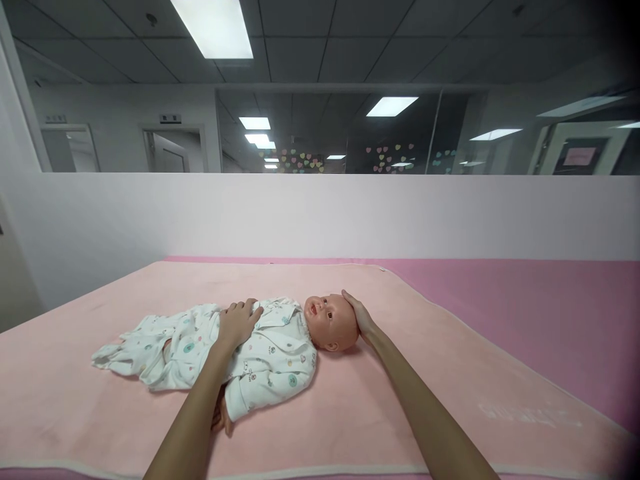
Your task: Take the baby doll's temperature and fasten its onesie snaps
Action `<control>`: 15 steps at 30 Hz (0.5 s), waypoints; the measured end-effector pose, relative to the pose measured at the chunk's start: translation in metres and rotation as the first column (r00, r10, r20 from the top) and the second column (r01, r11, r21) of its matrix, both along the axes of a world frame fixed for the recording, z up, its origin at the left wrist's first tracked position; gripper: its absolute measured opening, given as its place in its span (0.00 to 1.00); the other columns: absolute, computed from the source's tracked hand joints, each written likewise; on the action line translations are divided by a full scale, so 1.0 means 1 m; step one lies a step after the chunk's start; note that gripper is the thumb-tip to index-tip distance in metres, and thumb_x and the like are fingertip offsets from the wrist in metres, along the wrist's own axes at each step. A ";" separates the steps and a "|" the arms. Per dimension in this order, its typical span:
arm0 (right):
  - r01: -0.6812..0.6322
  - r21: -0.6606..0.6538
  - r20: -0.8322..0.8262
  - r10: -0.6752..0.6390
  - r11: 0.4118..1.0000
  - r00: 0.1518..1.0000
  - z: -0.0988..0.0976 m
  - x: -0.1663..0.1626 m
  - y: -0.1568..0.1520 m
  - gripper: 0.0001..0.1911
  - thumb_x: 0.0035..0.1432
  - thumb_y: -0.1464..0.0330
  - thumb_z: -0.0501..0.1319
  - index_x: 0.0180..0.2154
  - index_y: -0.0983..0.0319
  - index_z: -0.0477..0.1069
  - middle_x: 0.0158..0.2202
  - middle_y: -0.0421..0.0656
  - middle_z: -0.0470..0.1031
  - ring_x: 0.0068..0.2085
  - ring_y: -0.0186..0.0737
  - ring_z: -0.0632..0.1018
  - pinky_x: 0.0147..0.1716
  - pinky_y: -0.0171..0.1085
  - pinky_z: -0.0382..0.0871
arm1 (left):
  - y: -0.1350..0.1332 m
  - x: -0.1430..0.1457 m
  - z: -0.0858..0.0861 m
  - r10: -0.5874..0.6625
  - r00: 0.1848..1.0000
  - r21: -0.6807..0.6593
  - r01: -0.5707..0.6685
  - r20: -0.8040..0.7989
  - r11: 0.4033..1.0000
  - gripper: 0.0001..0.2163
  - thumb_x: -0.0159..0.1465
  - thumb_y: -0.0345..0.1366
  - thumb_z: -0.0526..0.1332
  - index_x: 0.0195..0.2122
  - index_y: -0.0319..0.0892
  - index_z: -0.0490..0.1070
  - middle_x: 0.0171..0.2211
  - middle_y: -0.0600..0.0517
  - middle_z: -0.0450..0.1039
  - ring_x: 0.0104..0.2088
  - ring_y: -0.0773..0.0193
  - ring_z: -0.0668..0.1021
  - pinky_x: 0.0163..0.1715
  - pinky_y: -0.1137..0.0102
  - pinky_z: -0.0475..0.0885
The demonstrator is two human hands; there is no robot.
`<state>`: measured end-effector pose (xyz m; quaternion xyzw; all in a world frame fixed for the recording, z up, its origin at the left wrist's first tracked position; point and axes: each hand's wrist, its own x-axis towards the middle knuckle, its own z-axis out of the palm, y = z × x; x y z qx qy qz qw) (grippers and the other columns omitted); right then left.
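Note:
A baby doll (327, 320) in a white patterned sleepsuit (270, 360) lies on its back on a light pink blanket (400, 400), head to the right, legs to the left. My left hand (239, 321) rests flat on the doll's chest. My right hand (359, 315) cups the top and back of the doll's head. The doll's near arm points toward me beside my left forearm.
The blanket covers a darker pink surface (550, 300) that runs to the right and back. A white partition wall (320, 213) stands right behind it, with glass panels and office doors above. The blanket's front edge lies close to me.

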<state>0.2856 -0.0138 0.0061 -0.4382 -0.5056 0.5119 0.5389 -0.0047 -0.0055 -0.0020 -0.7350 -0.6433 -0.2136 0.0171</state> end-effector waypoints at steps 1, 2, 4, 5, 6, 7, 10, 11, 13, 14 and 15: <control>-0.004 0.003 0.011 0.004 1.000 1.000 0.001 -0.002 0.000 0.24 0.50 0.50 0.52 0.34 0.63 0.73 0.34 0.46 0.77 0.43 0.47 0.74 0.45 0.41 0.65 | 0.000 0.000 0.000 0.001 1.000 0.006 -0.001 -0.011 1.000 0.18 0.62 0.45 0.43 0.48 0.46 0.61 0.42 0.45 0.69 0.46 0.53 0.67 0.44 0.57 0.58; -0.011 0.009 0.019 0.010 1.000 1.000 0.001 -0.003 -0.001 0.25 0.50 0.50 0.51 0.34 0.63 0.73 0.34 0.45 0.77 0.43 0.47 0.74 0.45 0.41 0.65 | -0.001 0.001 0.000 0.002 1.000 0.013 -0.002 -0.023 1.000 0.18 0.62 0.44 0.43 0.49 0.46 0.61 0.42 0.45 0.69 0.46 0.53 0.67 0.44 0.57 0.58; -0.024 0.019 0.021 0.024 1.000 1.000 0.002 -0.005 -0.002 0.26 0.51 0.50 0.50 0.34 0.62 0.74 0.35 0.45 0.77 0.43 0.47 0.74 0.45 0.41 0.65 | -0.001 0.002 0.000 0.005 0.999 0.026 -0.003 -0.045 1.000 0.18 0.62 0.43 0.42 0.49 0.45 0.60 0.41 0.45 0.69 0.45 0.52 0.67 0.43 0.56 0.59; -0.031 0.023 0.017 0.031 0.999 0.999 0.002 -0.006 -0.002 0.26 0.51 0.49 0.50 0.34 0.62 0.74 0.35 0.45 0.77 0.43 0.47 0.74 0.45 0.41 0.65 | -0.002 0.002 0.000 0.006 0.999 0.030 -0.004 -0.053 1.000 0.18 0.62 0.43 0.42 0.49 0.45 0.60 0.41 0.45 0.69 0.45 0.52 0.67 0.43 0.56 0.59; -0.037 0.028 0.014 0.037 0.999 0.999 0.001 -0.006 -0.002 0.26 0.51 0.49 0.49 0.34 0.63 0.74 0.35 0.46 0.77 0.42 0.47 0.74 0.45 0.41 0.65 | -0.002 0.002 0.000 0.005 0.998 0.032 -0.003 -0.060 0.999 0.18 0.62 0.43 0.42 0.49 0.45 0.60 0.41 0.44 0.69 0.45 0.52 0.67 0.43 0.56 0.59; -0.042 0.032 0.011 0.042 0.999 0.999 0.001 -0.006 -0.002 0.27 0.51 0.49 0.49 0.34 0.63 0.74 0.35 0.46 0.77 0.42 0.47 0.74 0.45 0.41 0.65 | -0.002 0.002 0.000 0.003 0.998 0.034 -0.001 -0.063 0.999 0.18 0.62 0.43 0.42 0.49 0.45 0.60 0.41 0.44 0.69 0.45 0.52 0.67 0.43 0.55 0.59; -0.027 0.041 0.018 0.026 0.999 0.999 -0.002 -0.005 0.000 0.28 0.51 0.48 0.49 0.34 0.64 0.74 0.35 0.47 0.77 0.41 0.47 0.75 0.44 0.40 0.66 | -0.001 0.000 -0.001 -0.009 0.998 0.031 0.011 -0.060 0.999 0.18 0.62 0.43 0.41 0.50 0.45 0.60 0.41 0.44 0.69 0.45 0.52 0.67 0.43 0.55 0.59; -0.005 0.046 0.027 0.004 0.999 1.000 -0.002 -0.004 0.001 0.29 0.51 0.48 0.49 0.33 0.64 0.74 0.34 0.47 0.77 0.40 0.46 0.75 0.44 0.40 0.66 | -0.001 0.000 -0.001 -0.014 0.998 0.027 0.015 -0.056 1.000 0.19 0.62 0.43 0.41 0.50 0.45 0.60 0.41 0.45 0.69 0.45 0.52 0.67 0.43 0.55 0.59; 0.080 0.084 0.053 -0.085 0.993 0.995 0.000 0.000 0.004 0.29 0.50 0.47 0.49 0.32 0.65 0.74 0.35 0.48 0.77 0.40 0.46 0.75 0.44 0.39 0.65 | -0.001 -0.001 -0.001 -0.020 0.999 0.018 0.021 -0.045 1.000 0.19 0.62 0.44 0.42 0.50 0.46 0.59 0.42 0.45 0.69 0.46 0.52 0.67 0.43 0.55 0.59; 0.135 0.121 0.070 -0.144 0.983 0.987 0.002 0.001 0.005 0.29 0.50 0.48 0.49 0.32 0.65 0.74 0.35 0.48 0.76 0.41 0.45 0.74 0.44 0.39 0.65 | -0.001 -0.001 -0.001 -0.021 0.999 0.015 0.022 -0.038 1.000 0.19 0.62 0.44 0.42 0.50 0.46 0.59 0.42 0.45 0.69 0.46 0.52 0.67 0.44 0.54 0.59; 0.191 0.169 0.087 -0.207 0.967 0.974 0.004 0.002 0.005 0.29 0.50 0.48 0.49 0.32 0.65 0.74 0.36 0.47 0.76 0.41 0.45 0.74 0.45 0.40 0.64 | -0.001 -0.001 -0.001 -0.022 0.999 0.015 0.022 -0.032 1.000 0.19 0.62 0.44 0.42 0.50 0.47 0.60 0.42 0.46 0.69 0.46 0.52 0.66 0.44 0.54 0.58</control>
